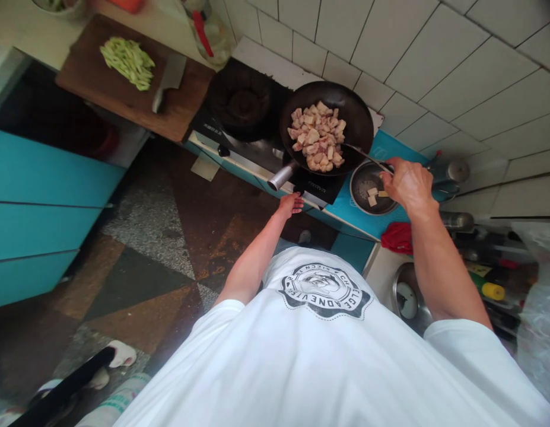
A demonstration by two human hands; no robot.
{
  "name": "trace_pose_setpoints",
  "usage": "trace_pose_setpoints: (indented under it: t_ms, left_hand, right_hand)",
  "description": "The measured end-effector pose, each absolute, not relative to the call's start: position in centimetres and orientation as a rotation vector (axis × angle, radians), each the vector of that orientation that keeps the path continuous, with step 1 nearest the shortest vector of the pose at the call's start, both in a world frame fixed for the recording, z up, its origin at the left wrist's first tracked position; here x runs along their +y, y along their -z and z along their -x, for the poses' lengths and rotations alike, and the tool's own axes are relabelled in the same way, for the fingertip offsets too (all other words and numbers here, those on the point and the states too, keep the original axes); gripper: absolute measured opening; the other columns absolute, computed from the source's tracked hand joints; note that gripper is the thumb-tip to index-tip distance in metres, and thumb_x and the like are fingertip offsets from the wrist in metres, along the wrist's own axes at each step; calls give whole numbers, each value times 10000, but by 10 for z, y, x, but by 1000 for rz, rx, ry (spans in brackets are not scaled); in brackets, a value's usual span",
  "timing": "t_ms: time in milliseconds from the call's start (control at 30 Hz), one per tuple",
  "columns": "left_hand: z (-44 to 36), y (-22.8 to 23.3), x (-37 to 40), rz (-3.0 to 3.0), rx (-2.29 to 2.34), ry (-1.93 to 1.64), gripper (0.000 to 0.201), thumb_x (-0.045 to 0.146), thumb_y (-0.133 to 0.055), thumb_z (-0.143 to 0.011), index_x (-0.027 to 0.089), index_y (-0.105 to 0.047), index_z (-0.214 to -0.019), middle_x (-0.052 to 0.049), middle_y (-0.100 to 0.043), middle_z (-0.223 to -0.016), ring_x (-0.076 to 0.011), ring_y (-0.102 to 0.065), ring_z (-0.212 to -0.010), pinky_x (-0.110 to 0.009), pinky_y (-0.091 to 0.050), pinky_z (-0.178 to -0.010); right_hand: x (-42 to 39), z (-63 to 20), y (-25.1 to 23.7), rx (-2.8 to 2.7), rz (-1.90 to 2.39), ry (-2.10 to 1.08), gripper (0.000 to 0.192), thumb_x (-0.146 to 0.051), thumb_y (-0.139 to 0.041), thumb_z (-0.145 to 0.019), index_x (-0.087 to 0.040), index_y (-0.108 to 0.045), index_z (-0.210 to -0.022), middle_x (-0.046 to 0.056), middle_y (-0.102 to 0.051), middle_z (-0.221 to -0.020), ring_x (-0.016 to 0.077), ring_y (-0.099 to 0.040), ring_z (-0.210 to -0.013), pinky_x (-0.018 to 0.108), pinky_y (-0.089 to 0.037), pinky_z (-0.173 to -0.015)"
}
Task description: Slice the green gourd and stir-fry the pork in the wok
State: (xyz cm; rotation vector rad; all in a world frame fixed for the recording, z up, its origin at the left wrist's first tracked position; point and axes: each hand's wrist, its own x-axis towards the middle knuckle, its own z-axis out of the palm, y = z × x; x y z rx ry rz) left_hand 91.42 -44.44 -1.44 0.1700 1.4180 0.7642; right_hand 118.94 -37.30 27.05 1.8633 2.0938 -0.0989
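A black wok (359, 112) full of pale cubed meat (318, 136) sits on the stove. My right hand (408, 185) grips the handle of a metal spatula (368, 156) whose blade reaches into the wok among the meat. My left hand (291, 204) rests on the stove's front edge, just below the wok's metal handle (281, 177), fingers loosely curled and holding nothing. A small steel bowl (361, 191) with a few pale chunks stands right under my right hand.
A second dark wok (241, 101) sits left of the first. A wooden cutting board (118, 89) holds cut green beans (127, 61) and a cleaver (168, 80). A red cloth (397, 237), pot (406, 293) and bottles (492, 290) crowd the right. Blue cabinets (38, 207) stand left.
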Motion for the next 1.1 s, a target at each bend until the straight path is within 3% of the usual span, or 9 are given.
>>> trace_pose_setpoints:
  t_ms: [233,433,533,700,867,967,1100]
  left_hand:
    - [-880,-10,-457,-107,1438,-759,466,600,-598,-1018,142,-681,-1038,-109,-758,-864,-151,-687,-636,-244,-558,-588]
    - [-815,-79,-448,-232,1221,-957,660,728,-444,-1017,139,-692,-1183,-146,-781,-1005,-202,-747,-738,-272,-583,-572]
    - [-813,-115,-436,-449,1188,-901,616,709,-593,-964,147,-715,-1185,-148,-790,-1020,-210,-745,-730,-254,-563,-531]
    - [-830,-136,-425,-671,1455,-811,476,612,-785,-880,150,-728,-979,-51,-700,-729,-97,-510,-424,-196,-324,-356]
    - [-828,-135,-427,-685,1455,-784,497,650,-811,-841,173,-692,-914,-18,-651,-695,-90,-479,-418,-205,-298,-357]
    - [-826,-137,-427,-690,1447,-755,511,667,-808,-834,179,-676,-909,-15,-646,-696,-89,-477,-422,-207,-298,-365]
    - [-826,-140,-427,-684,1405,-729,507,666,-798,-849,181,-670,-921,-1,-611,-671,-75,-436,-404,-206,-256,-372]
  right_hand:
    - [-358,-1204,-307,2194,-1882,-5,446,-384,-501,-1079,-229,-677,-1459,209,-762,-1275,340,-708,-1101,411,-457,-840]
    - [-338,-1221,-367,2249,-1540,40,402,-398,-602,-1039,-302,-734,-1407,159,-800,-1155,340,-725,-1032,408,-494,-824]
    - [-338,-1200,-352,2283,-1408,107,373,-361,-609,-1029,-290,-753,-1366,141,-796,-1157,319,-734,-1008,381,-515,-822]
    - [-347,-1148,-288,2328,-1596,120,357,-292,-479,-1078,-167,-744,-1281,198,-766,-1149,329,-744,-1021,376,-539,-827]
    - [-354,-1132,-251,2307,-1760,130,454,-244,-344,-1111,-139,-607,-1467,254,-685,-1289,308,-750,-1030,361,-542,-813]
    - [-352,-1149,-263,2307,-1737,154,442,-260,-363,-1109,-152,-643,-1434,243,-710,-1263,326,-749,-1030,385,-544,-816]
    - [-332,-1185,-319,2304,-1640,118,357,-336,-532,-1056,-225,-757,-1309,191,-772,-1160,375,-733,-1059,447,-541,-856]
